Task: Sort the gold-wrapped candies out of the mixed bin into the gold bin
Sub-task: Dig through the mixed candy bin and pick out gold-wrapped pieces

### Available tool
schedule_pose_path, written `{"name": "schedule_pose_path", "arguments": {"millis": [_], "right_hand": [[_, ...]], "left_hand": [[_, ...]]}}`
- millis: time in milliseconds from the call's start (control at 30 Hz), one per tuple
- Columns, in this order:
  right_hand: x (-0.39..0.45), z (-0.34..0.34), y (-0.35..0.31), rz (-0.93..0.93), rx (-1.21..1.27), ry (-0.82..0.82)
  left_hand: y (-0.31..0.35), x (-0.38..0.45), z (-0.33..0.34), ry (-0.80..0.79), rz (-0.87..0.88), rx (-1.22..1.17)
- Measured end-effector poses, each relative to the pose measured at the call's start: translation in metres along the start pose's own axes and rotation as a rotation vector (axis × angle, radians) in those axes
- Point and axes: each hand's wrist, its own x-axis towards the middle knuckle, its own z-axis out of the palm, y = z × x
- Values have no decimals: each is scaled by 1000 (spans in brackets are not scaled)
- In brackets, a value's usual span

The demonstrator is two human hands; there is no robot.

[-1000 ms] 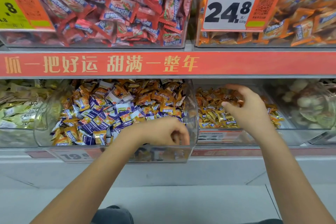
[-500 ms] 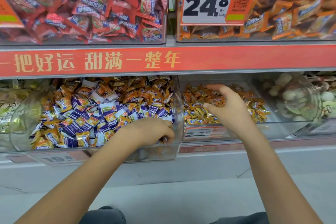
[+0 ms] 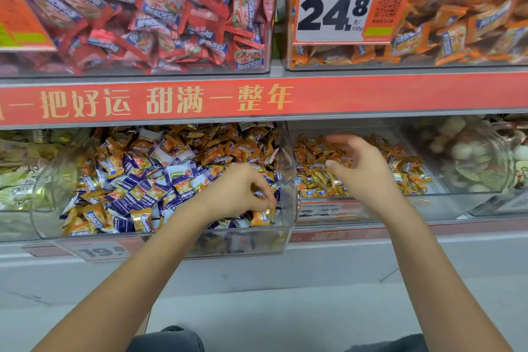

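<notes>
The clear mixed bin on the lower shelf holds purple, white and gold-wrapped candies. My left hand reaches into its front right corner with fingers curled down, and its fingertips pinch a gold-wrapped candy. To the right stands the gold bin, with a low layer of gold candies. My right hand hovers just above that layer, fingers spread and loosely bent, holding nothing that I can see.
Above the red shelf strip stand a bin of red candies and a bin of orange candies with a 24.8 price tag. A green-candy bin sits far left and a round-sweets bin far right.
My left hand has dug lower into the mixed bin's front right corner and closed on a gold candy. My right hand stays over the gold bin, fingers slightly more spread.
</notes>
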Motion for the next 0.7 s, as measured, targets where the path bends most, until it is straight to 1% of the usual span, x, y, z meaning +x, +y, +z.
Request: {"name": "schedule_pose_path", "arguments": {"millis": [67, 133, 233, 267, 300, 400, 433, 533, 600, 700], "right_hand": [[-2, -1, -7, -26, 104, 30], [-9, -3, -22, -101, 237, 41], [-23, -2, -43, -271, 367, -46], [-28, 1, -47, -319, 345, -93], [-32, 6, -49, -361, 270, -138], [-34, 24, -47, -443, -47, -221], [-34, 28, -47, -432, -79, -213], [-31, 34, -46, -428, -40, -113], [-28, 34, -43, -455, -39, -99], [-23, 34, -38, -518, -134, -113]], "left_hand": [[5, -5, -7, 130, -42, -135], [11, -7, -11, 217, -69, -270], [21, -11, -15, 325, -81, -454], [24, -12, -16, 350, -85, -505], [26, -12, -17, 368, -88, -549], [33, -15, -17, 394, -85, -641], [36, -15, -15, 403, -84, -638], [40, -17, -11, 435, -89, -629], [40, -16, -10, 399, -110, -673], [36, -15, -11, 255, -169, -776]]}}
